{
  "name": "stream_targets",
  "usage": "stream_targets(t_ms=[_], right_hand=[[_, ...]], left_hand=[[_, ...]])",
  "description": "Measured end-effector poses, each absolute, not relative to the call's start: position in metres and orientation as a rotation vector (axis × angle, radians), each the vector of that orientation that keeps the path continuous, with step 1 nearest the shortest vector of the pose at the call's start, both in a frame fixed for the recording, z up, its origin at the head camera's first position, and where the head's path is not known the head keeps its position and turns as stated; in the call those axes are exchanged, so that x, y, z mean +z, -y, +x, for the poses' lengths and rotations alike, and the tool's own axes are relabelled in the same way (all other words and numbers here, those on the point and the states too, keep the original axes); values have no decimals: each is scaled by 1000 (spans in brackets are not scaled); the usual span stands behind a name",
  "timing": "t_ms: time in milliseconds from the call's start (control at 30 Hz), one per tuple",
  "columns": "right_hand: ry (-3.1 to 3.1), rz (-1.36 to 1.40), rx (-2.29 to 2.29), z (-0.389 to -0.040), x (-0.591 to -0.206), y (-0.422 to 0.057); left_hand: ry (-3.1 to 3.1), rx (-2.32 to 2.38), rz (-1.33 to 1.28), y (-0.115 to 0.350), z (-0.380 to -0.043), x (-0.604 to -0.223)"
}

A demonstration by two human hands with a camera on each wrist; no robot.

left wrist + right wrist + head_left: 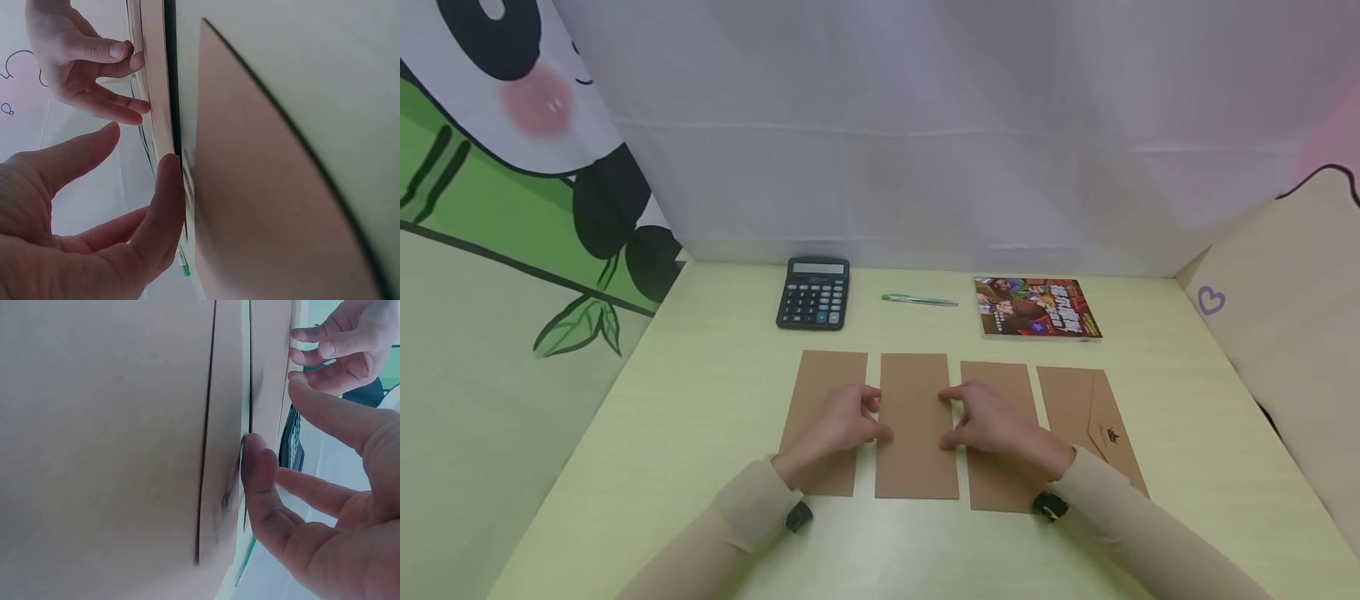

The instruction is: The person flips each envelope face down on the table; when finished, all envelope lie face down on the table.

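Note:
Several brown paper envelopes lie side by side on the table. My left hand (846,419) is at the left edge of the second envelope from the left (916,425), over the leftmost envelope (833,371). At that second envelope's right edge is my right hand (992,417), reaching across the third envelope (997,379). Both hands have thumb and fingers spread apart in the wrist views, fingertips at the envelope edges. The rightmost envelope (1063,400) shows a flap and a small dark crown print. A flap line (205,444) also appears in the right wrist view.
Behind the envelopes, a black calculator (813,293) lies at the left, a green pen (920,300) in the middle, and a colourful book (1037,308) at the right. A white cloth (910,192) hangs along the table's back edge. Printed panels flank both sides.

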State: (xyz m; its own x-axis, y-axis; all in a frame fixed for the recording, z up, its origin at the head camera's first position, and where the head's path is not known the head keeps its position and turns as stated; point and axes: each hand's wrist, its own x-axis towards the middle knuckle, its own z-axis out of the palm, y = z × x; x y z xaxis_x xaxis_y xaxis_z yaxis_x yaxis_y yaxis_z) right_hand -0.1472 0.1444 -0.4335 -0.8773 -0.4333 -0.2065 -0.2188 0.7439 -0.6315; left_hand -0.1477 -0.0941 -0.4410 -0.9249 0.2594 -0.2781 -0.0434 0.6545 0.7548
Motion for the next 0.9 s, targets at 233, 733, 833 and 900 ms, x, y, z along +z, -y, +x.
stream_targets(t_ms=[233,733,833,900], right_hand=[[-2607,-613,-1011,-141,-431,-167],[-2686,-495,-1019,-136,-428,-206],[-2680,-424,-985,-138,-431,-215],[-2674,-389,-963,-139,-433,-221]], left_hand=[[-2495,1287,311,87,-146,-437],[-2400,1445,479,60,-150,-437],[-2345,1460,478,52,-149,-438],[-2319,1465,468,46,-148,-437]])
